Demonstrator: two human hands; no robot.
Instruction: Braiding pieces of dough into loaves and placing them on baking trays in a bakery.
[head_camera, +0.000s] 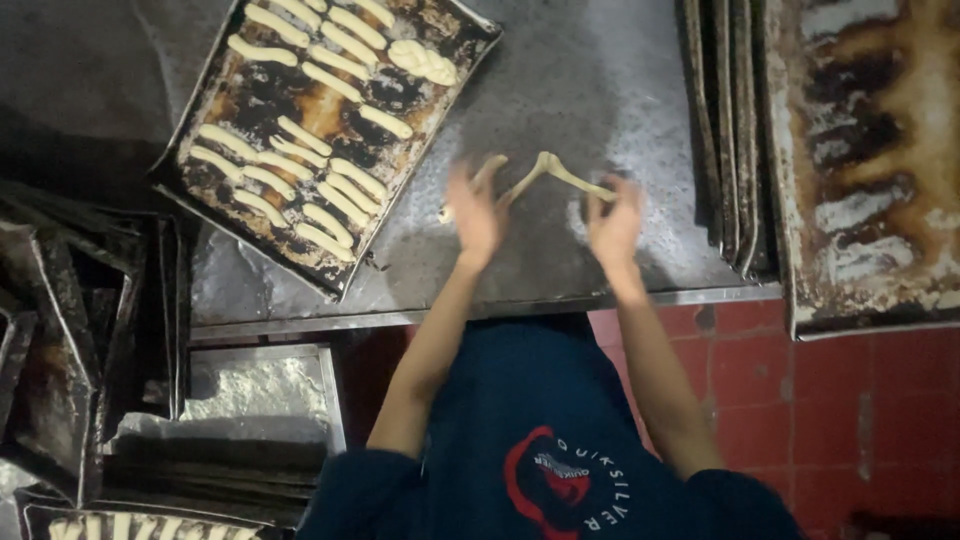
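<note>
Centre frame, over a floured metal table (600, 90): left hand (476, 212) and right hand (613, 222) stretching a thin dough rope (545, 168), fingers pinching its ends, exact grip blurred. Upper left, a blackened baking tray (455, 50) lined with dough strips (300, 135). Right edge, stacked trays (860, 160).

No packages, signs or screens are showing.
Only a printed emblem (545, 478) is sitting on the person's dark shirt, bottom centre: a red swirl ringed by curving white lettering.
</note>
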